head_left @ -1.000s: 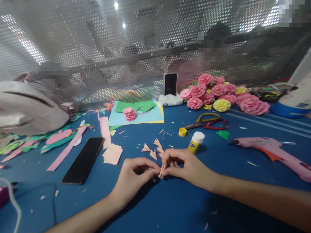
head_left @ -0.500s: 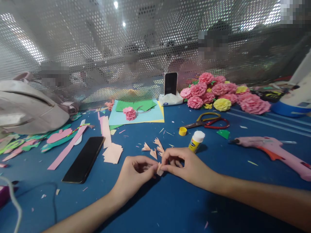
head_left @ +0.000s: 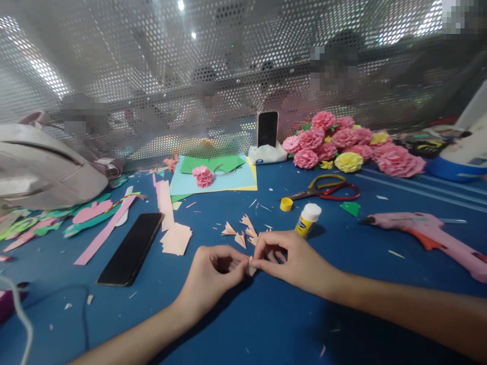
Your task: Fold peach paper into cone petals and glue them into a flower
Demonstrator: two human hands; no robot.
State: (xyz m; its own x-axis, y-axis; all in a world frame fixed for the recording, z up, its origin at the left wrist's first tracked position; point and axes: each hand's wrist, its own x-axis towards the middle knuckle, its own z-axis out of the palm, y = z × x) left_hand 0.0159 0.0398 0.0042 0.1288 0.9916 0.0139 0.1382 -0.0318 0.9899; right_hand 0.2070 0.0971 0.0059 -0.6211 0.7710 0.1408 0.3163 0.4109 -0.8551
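My left hand [head_left: 211, 278] and my right hand [head_left: 292, 259] meet low on the blue table [head_left: 266, 319]. Both pinch one small folded peach paper piece [head_left: 251, 266] between thumb and fingers, most of it hidden by the fingertips. Just beyond my hands lie several folded peach paper petals [head_left: 241, 232]. An uncapped glue stick [head_left: 307, 220] stands beside my right hand, its yellow cap [head_left: 286, 204] a little further off. A stack of peach paper squares [head_left: 176, 239] lies to the left of my left hand.
A black phone [head_left: 131, 248] lies flat at left, with pink strips [head_left: 104, 230] and a pale bag [head_left: 41, 167]. Scissors [head_left: 323, 190], a pink glue gun [head_left: 429, 235] and paper flowers [head_left: 342, 144] are at right. Coloured sheets [head_left: 215, 177] and a propped phone [head_left: 267, 129] stand before the perforated screen.
My fingers have closed tighter on the peach paper piece, so less of it shows. Both hands stay in the same spot on the table.
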